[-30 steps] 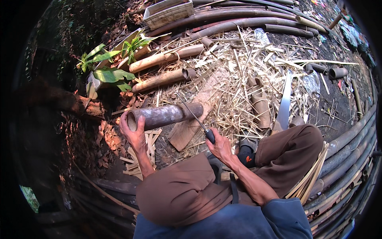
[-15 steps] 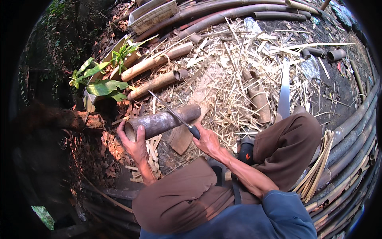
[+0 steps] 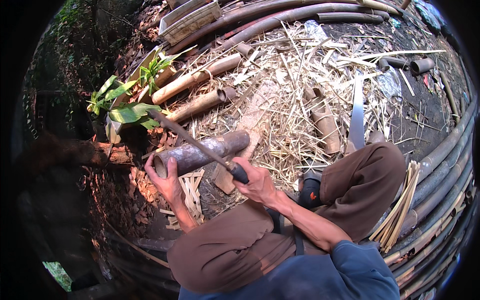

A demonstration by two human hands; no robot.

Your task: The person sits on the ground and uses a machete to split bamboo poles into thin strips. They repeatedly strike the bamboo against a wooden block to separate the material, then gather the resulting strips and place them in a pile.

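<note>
My left hand [image 3: 171, 186] grips the near end of a thick bamboo tube [image 3: 192, 158], thumb on top and fingers around the open rim. The tube lies tilted, its far end by a flat wooden plank [image 3: 223, 179]. In my right hand [image 3: 258, 183] is a long-bladed knife [image 3: 181, 131], held by its dark handle. Its blade points up and left, passing over the tube in this view; whether it touches cannot be told. A hand saw [image 3: 357, 117] with a pale blade stands or leans beyond my right knee.
Shavings and split strips [image 3: 285, 110] litter the ground ahead. Cut bamboo pieces [image 3: 197, 79] lie at the far left beside a green-leaved plant [image 3: 130, 111]. A bundle of thin strips [image 3: 402, 210] and long bamboo poles [image 3: 430, 185] line my right. A plastic crate [image 3: 192, 22] sits at the back.
My right hand has shifted slightly left and lifted the knife; the blade now looms larger, away from its earlier place across the tube. My left hand and the tube have barely moved.
</note>
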